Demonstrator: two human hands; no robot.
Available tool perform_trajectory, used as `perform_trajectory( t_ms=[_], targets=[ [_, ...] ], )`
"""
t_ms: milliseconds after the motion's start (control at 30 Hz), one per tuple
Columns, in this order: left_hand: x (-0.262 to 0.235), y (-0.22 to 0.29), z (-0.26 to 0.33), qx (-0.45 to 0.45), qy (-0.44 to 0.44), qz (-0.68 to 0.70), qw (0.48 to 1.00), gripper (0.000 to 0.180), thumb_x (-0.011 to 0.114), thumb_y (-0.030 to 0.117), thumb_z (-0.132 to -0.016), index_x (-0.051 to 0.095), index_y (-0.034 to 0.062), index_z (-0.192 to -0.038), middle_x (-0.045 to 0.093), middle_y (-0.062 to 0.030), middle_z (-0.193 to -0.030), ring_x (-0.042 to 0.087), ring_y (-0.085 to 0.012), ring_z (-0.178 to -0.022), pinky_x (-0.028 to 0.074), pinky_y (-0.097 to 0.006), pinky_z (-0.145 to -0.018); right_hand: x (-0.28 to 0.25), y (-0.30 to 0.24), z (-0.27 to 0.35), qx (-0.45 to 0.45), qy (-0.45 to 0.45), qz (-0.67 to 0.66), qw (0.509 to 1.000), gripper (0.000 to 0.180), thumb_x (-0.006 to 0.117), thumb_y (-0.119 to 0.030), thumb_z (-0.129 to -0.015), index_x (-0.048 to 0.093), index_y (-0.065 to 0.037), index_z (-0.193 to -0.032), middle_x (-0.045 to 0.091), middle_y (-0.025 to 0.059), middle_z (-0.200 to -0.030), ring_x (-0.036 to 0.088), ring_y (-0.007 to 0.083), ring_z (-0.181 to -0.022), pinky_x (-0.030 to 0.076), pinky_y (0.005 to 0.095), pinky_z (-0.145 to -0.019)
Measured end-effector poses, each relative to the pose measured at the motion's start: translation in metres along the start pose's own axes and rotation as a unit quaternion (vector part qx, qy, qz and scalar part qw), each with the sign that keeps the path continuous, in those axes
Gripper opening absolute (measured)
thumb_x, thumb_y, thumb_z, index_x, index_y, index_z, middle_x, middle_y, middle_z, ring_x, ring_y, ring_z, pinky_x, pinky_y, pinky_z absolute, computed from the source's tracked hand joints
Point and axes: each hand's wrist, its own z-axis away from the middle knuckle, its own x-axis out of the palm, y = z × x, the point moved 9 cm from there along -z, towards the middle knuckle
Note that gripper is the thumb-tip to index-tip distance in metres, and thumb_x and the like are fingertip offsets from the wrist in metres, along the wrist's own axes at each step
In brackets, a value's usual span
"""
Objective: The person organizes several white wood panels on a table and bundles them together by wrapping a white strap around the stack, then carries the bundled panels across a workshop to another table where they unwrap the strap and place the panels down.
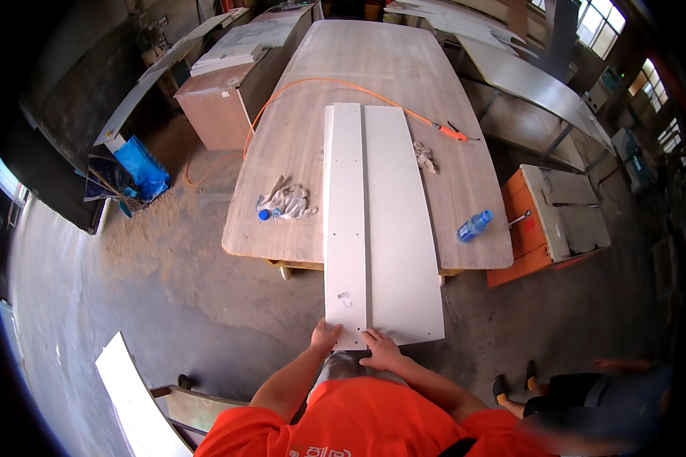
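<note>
A narrow white panel [344,198] with several small drilled holes lies lengthwise on a wider white panel [400,213]. Both reach past the near edge of the wood-grain table [282,141] toward me. My left hand [325,336] grips the narrow panel's near left corner, thumb on top and the other fingers mostly hidden. At its near right corner, my right hand [381,348] is closed over the edge, fingers lying by the seam between the two panels. A small printed label [344,299] shows on the narrow panel near my hands.
An orange air hose [312,79] with a blow gun [453,132] crosses the table. Gloves [293,199], a crumpled cloth [425,158] and a blue-labelled bottle [474,226] flank the panels. An orange cabinet [541,225] stands right; another person's feet [500,388] show at lower right.
</note>
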Motion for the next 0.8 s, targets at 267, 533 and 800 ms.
perform_trajectory(
  t_ms=[267,533,800],
  targets=[
    [-0.009,-0.008,0.034,-0.008,-0.006,-0.136,0.991,0.052,0.068,0.036,-0.086,0.055,-0.0037,-0.117,0.068,-0.0177,-0.095,0.068,-0.0258,-0.083,0.055,-0.037,-0.072,0.028,0.003,0.014,-0.027,-0.102,-0.019,0.994,0.084,0.068,-0.05,-0.076,0.038,-0.006,-0.142,0.034,0.0144,-0.15,0.029,0.033,-0.14,0.033,0.0435,-0.111],
    [0.0,-0.109,0.007,-0.157,-0.101,-0.154,0.97,0.072,0.053,0.059,-0.089,0.063,-0.0081,-0.113,0.066,-0.0245,-0.108,0.065,-0.033,-0.101,0.05,-0.04,-0.087,0.023,-0.007,0.019,0.076,-0.053,-0.177,0.98,0.083,0.07,-0.049,-0.076,0.04,-0.006,-0.14,0.051,0.0178,-0.136,0.048,0.0346,-0.126,0.042,0.0425,-0.102],
    [-0.011,-0.001,0.08,-0.181,-0.108,-0.072,0.975,0.072,0.047,0.057,-0.094,0.061,-0.0109,-0.115,0.066,-0.0219,-0.107,0.065,-0.0296,-0.098,0.05,-0.04,-0.083,-0.003,-0.018,0.023,0.161,0.066,-0.376,0.91,0.067,0.071,-0.021,-0.08,0.043,-0.006,-0.139,0.066,0.0172,-0.105,0.065,0.0247,-0.092,0.052,0.0353,-0.079]
  ],
)
